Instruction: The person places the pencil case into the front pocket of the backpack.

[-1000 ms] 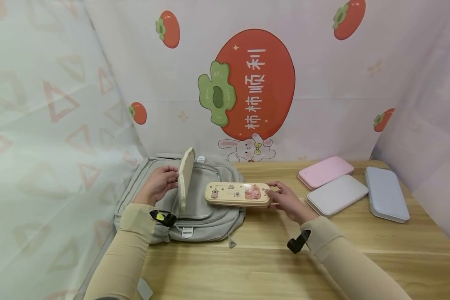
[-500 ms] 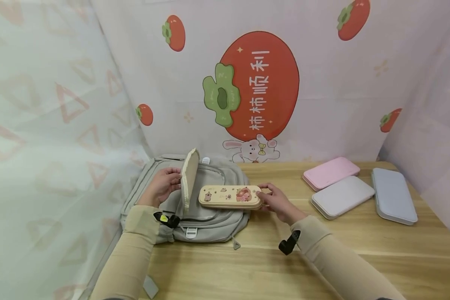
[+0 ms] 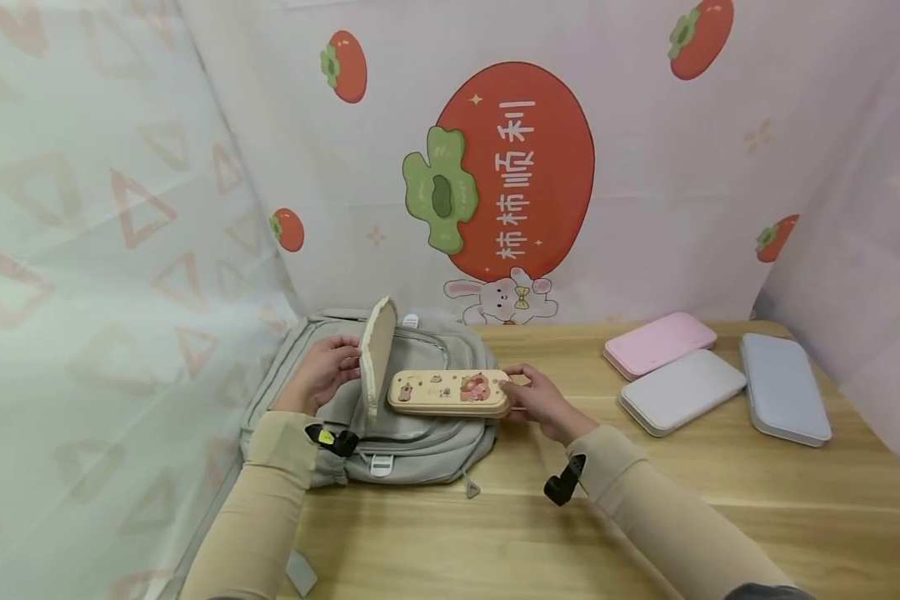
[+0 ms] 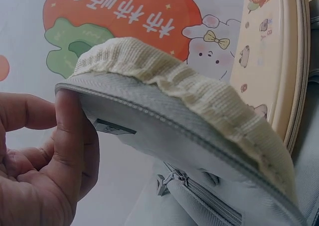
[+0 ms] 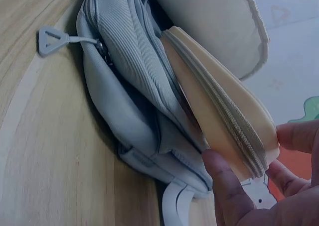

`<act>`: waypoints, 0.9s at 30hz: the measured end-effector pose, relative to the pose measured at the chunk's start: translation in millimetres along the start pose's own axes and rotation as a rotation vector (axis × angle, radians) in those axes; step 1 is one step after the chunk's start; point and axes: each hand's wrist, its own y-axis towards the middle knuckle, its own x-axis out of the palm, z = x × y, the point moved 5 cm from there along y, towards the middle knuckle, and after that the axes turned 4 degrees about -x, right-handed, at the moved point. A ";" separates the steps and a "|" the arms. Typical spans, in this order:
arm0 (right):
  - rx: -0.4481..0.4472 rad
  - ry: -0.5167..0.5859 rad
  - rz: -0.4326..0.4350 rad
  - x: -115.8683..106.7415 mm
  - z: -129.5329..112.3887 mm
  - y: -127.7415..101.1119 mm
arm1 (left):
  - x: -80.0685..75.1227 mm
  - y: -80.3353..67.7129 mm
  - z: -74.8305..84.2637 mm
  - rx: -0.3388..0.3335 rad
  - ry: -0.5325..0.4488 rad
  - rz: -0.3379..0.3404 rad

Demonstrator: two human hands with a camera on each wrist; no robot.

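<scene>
A grey backpack [image 3: 450, 454] lies flat on the table, its front pocket unzipped. My left hand [image 3: 321, 372] pinches the edge of the pocket's flap [image 3: 377, 358] and holds it upright; the flap's cream inner seam [image 4: 199, 94] shows in the left wrist view. In my right hand [image 3: 546, 404] is a cream zippered pencil case [image 3: 435, 400] with cartoon animal prints, gripped at its right end between thumb and fingers. Its left end reaches right up to the raised flap, over the pocket. The right wrist view shows the case's zipper side [image 5: 224, 106] beside the pocket opening.
Several more cases lie at the right of the wooden table [image 3: 540, 533]: a pink one [image 3: 660, 343], a white one [image 3: 682, 392] and a blue-grey one [image 3: 783, 387]. A printed curtain [image 3: 630, 250] hangs behind. A small grey piece [image 3: 300, 573] lies near the left sleeve.
My right hand has carried the pencil case leftward, over the backpack and close to the flap. The left hand still holds the flap up. The head view has shifted slightly.
</scene>
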 end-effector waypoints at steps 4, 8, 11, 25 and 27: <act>0.012 0.002 -0.036 6.4 -2.2 2.3 | 3.0 0.7 1.6 -0.009 -0.007 -0.008; -0.007 -0.041 -0.068 11.8 -7.0 2.8 | 6.2 2.7 5.0 -0.005 -0.009 -0.014; -0.015 -0.066 -0.089 16.7 -10.8 3.6 | 6.5 4.0 10.4 -0.001 -0.010 -0.017; -0.019 -0.035 -0.100 42.0 -2.4 1.5 | -18.9 -9.7 25.8 0.004 0.029 -0.045; -0.019 -0.031 -0.098 41.4 -2.5 0.7 | -21.9 -11.0 26.0 0.003 0.016 -0.055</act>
